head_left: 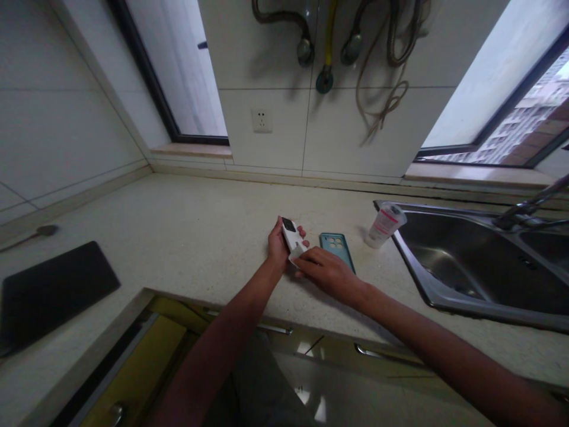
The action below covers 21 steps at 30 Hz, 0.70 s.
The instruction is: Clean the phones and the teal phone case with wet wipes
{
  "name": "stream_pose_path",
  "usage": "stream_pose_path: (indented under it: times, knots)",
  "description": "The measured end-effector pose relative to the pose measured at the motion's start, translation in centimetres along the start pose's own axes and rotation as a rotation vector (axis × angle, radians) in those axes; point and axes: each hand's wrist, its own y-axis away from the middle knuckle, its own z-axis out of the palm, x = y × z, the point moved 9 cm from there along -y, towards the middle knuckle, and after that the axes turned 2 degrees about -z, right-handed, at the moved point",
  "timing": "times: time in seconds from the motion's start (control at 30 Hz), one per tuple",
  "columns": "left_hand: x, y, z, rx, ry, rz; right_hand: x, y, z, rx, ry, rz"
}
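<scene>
A white phone (291,233) with a dark camera block at its upper end is held above the counter, tilted. My left hand (277,242) is closed around it, the thumb along one edge and fingertips showing at the other. My right hand (331,270) is closed at the phone's lower end, its fingers pinching a small pale piece (297,255), perhaps a wipe, that lies against the phone. I cannot make out that piece clearly. Just beyond my right hand, a blue-green phone case (336,246) rests on the counter, its lower part covered by the hand.
A clear plastic cup (386,225) with red print leans by the steel sink (427,290) on the right. At the left, a dark flat panel (57,293) lies on the pale counter (200,237). Hoses and valves (326,59) hang on the wall, above a socket (262,120).
</scene>
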Motion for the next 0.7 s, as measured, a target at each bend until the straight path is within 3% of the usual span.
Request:
stream_pose_path:
  times: [0.1, 0.2, 0.3, 0.37, 0.47, 0.53, 0.6, 0.7]
  knots:
    - [0.1, 0.0, 0.4, -0.037, -0.032, -0.002, -0.1, -0.5, -0.6, 0.055, 0.032, 0.027]
    - [0.7, -0.3, 0.3, -0.016, -0.026, 0.078, 0.8, -0.1, -1.6, 0.053, 0.024, 0.132]
    - [1.1, -0.6, 0.1, 0.009, -0.039, 0.134, 3.3, 1.3, -2.9, 0.071, -0.067, 0.340]
    - [1.0, -0.7, 0.2, -0.005, -0.061, 0.141, 5.9, 2.8, -3.3, 0.078, -0.144, 0.560]
    - [0.9, -0.6, 0.4, -0.033, -0.109, 0.131, 9.1, 5.9, -2.2, 0.070, -0.404, 0.934]
    - [0.1, -0.5, 0.6, -0.075, -0.144, 0.055, 9.7, 7.6, -0.6, 0.073, -0.665, 1.125]
    - [-0.8, -0.4, 1.0, -0.134, -0.171, -0.041, 9.5, 8.7, 0.8, 0.070, -0.890, 1.249]
    - [-1.6, 0.0, 1.4, -0.182, -0.206, -0.105, 9.1, 9.7, 1.6, 0.042, -1.055, 1.340]
